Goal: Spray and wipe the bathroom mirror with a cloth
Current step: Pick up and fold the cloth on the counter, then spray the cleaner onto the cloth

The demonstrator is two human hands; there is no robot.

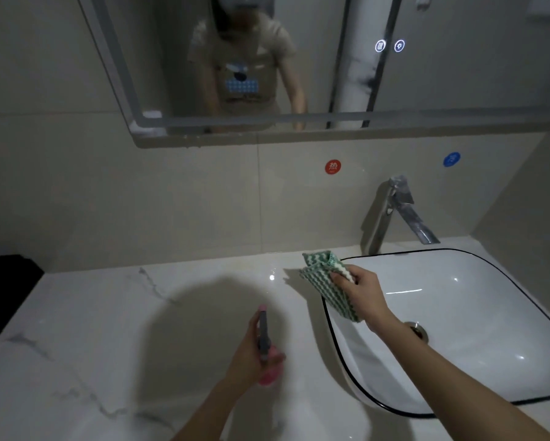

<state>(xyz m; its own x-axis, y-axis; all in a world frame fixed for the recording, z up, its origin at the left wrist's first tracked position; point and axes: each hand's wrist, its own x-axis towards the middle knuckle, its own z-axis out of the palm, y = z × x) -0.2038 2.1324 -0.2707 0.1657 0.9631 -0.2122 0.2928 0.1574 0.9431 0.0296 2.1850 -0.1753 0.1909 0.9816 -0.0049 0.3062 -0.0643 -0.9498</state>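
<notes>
The left hand (251, 354) curls around a pink spray bottle (267, 354) above the marble countertop (92, 313); the right hand (361, 292) pinches a green-and-white cloth (323, 278) over the basin's (458, 329) left rim, forearm extended; the mirror (267, 58) hangs above.

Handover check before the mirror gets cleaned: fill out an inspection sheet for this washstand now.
Surface: white veined marble counter, glossy.
Job's things: pink spray bottle upright over the counter; green-and-white wavy-striped cloth at the basin's left rim; wall mirror with lit touch icons.
Clutter: nothing seen.
Grippers: left hand grips the bottle; right hand pinches the cloth.
Cables: nothing seen.
Surroundings: white black-rimmed basin, chrome faucet, red and blue round wall stickers, beige tiles.
</notes>
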